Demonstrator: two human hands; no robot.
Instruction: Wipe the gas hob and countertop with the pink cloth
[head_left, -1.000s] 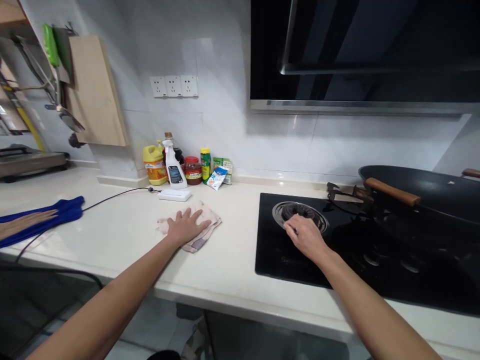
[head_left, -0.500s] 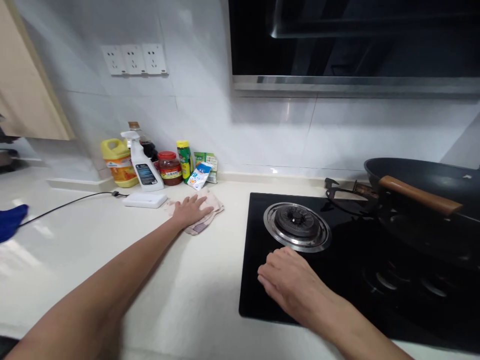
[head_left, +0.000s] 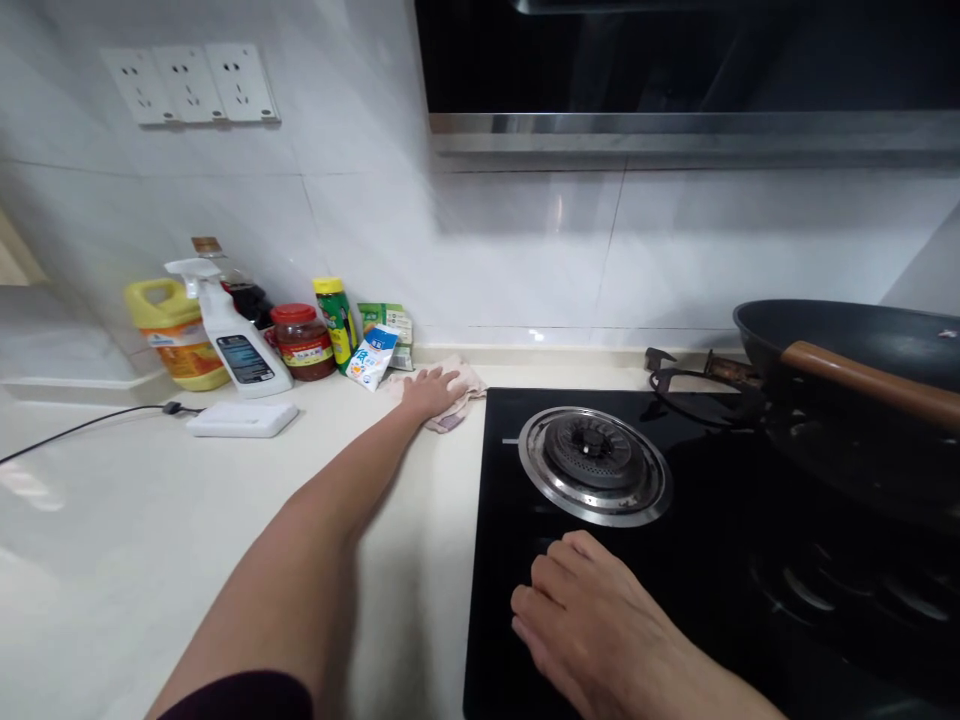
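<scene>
My left hand (head_left: 431, 392) lies flat on a pale pinkish cloth (head_left: 466, 382), fingers spread, pressing it to the counter near the wall and just left of the cooktop. A blue and white packet (head_left: 373, 356) is close to its fingertips on the left. Over the front left of the black glass cooktop (head_left: 705, 560), my right hand (head_left: 581, 610) has its fingers curled into a loose fist, and nothing shows in it. The round gas burner (head_left: 596, 465) is just beyond that hand. I cannot tell whether the fist touches the glass.
Along the wall stand a yellow jug (head_left: 178, 335), a white spray bottle (head_left: 238, 340), a red-lidded jar (head_left: 302, 342) and a green bottle (head_left: 336, 325). A white box with a cable (head_left: 244, 419) lies before them. A wooden-handled wok (head_left: 847, 335) sits right, under a range hood (head_left: 675, 130).
My left hand and the cloth have moved right along the counter, closer to the cooktop's edge. The view has turned right. My right hand stays curled, a little lower in view.
</scene>
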